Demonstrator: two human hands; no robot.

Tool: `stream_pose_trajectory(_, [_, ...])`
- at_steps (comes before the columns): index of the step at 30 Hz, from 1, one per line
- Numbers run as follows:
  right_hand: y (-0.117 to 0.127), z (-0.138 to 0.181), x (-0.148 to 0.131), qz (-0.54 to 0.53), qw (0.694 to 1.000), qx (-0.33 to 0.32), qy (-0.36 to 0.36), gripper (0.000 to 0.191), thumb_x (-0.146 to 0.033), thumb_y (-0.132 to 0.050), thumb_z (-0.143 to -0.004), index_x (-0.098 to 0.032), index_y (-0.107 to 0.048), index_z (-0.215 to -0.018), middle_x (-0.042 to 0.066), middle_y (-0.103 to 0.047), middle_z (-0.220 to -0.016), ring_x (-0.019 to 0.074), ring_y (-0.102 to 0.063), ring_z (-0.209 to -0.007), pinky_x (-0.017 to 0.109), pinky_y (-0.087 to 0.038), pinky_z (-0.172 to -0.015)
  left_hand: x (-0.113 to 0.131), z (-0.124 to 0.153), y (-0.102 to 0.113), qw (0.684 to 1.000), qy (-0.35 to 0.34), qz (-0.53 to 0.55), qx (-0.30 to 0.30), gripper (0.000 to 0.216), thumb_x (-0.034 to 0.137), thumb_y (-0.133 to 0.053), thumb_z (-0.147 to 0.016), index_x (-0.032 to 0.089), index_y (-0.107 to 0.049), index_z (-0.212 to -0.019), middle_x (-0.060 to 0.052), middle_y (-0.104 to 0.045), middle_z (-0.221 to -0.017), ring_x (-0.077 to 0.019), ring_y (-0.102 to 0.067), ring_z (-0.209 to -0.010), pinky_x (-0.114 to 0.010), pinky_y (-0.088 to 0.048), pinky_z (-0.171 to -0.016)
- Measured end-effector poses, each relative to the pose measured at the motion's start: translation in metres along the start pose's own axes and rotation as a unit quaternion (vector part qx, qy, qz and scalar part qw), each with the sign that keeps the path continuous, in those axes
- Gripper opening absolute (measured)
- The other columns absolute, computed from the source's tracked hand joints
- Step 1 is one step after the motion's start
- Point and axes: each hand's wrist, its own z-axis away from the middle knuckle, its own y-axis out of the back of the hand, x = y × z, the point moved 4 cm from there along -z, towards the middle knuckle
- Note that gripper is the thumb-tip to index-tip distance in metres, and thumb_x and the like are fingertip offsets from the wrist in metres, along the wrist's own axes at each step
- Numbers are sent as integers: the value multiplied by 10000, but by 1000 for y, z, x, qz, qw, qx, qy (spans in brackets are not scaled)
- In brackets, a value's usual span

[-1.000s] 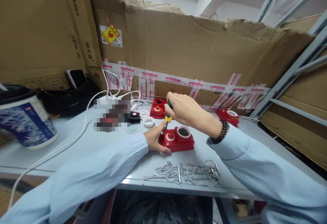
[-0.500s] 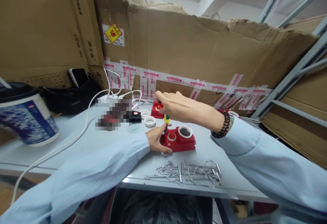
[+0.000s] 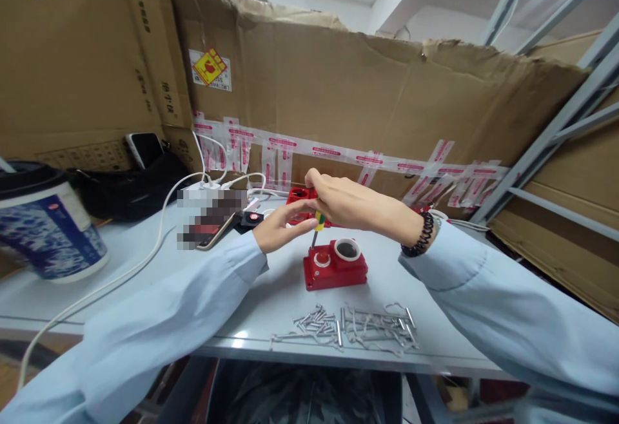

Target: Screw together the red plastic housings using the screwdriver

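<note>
One table (image 3: 271,295) is bearing one cup (image 3: 51,234). One right hand (image 3: 351,202) is gripping; one left hand (image 3: 279,227) is hanging half open beside it, any contact unclear. One red box (image 3: 345,274) is sitting below them. One screwdriver (image 3: 320,220), in the right hand, is pointing down at the box's far left corner. Many screws (image 3: 318,322) are lying nearer.

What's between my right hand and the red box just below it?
In the head view, the screwdriver spans it, slanting from your right hand to the red box near its far left corner. Your left hand is beside the handle.
</note>
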Motion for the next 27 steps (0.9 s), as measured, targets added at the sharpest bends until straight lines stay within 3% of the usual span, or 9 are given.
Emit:
stream_pose_trajectory(3, [0, 0, 0, -8, 1000, 6, 9, 181, -210, -394, -880, -143, -383, -1048, 118, -614, -969, 172, -582, -690, 274, -339, -522, 6, -9, 1, 1000, -18, -2, 17, 276, 329, -555, -835, 141, -610, -1030, -68, -661, -1020, -215, -592, -995, -350, -445, -912])
stream_pose_trajectory(7, [3, 1, -2, 24, 999, 4, -23, 249, -330, -386, -906, -118, -415, -1032, 146, -628, -934, 214, -603, -712, 293, -351, -523, 3, -12, -2, 998, -24, -21, 56, 190, 296, -615, -787, 129, -627, -878, -54, -662, -865, -191, -608, -852, -320, -479, -809])
stream_pose_trajectory(10, [7, 1, -3, 61, 996, -2, -67, 326, -386, -374, -912, -84, -449, -1010, 170, -639, -842, 268, -617, -760, 313, -364, -537, 0, -13, -4, 996, -41, -30, 76, 214, 298, -673, -741, 140, -613, -873, -58, -634, -890, -183, -596, -841, -305, -478, -785])
stream_pose_trajectory(13, [10, 1, -4, 45, 998, -8, -52, 299, -354, -373, -914, -86, -443, -1027, 149, -646, -797, 241, -613, -690, 299, -340, -498, -3, -12, -5, 996, -22, -18, 82, 275, 317, -686, -732, 151, -584, -925, -56, -615, -923, -175, -592, -836, -302, -481, -770])
stream_pose_trajectory(18, [9, 2, -1, -27, 999, -35, -5, 226, -260, -408, -879, -122, -396, -1058, 110, -657, -848, 184, -593, -630, 274, -326, -479, -4, -8, -9, 999, -6, 40, -16, 265, 328, -587, -819, 144, -596, -1010, -76, -643, -1014, -210, -572, -1015, -349, -430, -917])
stream_pose_trajectory(20, [10, 2, -1, -25, 999, -21, -2, 271, -315, -438, -872, -128, -391, -1063, 127, -651, -917, 199, -603, -704, 274, -345, -512, -4, -9, -8, 999, -5, 36, 0, 240, 324, -627, -788, 128, -616, -924, -68, -656, -927, -207, -591, -959, -343, -441, -893])
stream_pose_trajectory(24, [8, 2, 1, 14, 998, -7, -58, 328, -429, -390, -893, -124, -439, -1004, 146, -640, -884, 229, -599, -746, 288, -339, -531, -8, -12, -7, 996, 18, 4, 91, 337, 328, -750, -654, 126, -595, -875, -45, -626, -851, -175, -594, -805, -298, -472, -754])
stream_pose_trajectory(27, [6, 1, 2, -10, 999, -5, -42, 286, -399, -361, -905, -139, -448, -989, 117, -636, -842, 200, -581, -693, 283, -340, -536, -7, -11, -8, 996, 7, 24, 82, 342, 355, -708, -702, 146, -584, -942, -47, -622, -913, -165, -587, -829, -264, -459, -729])
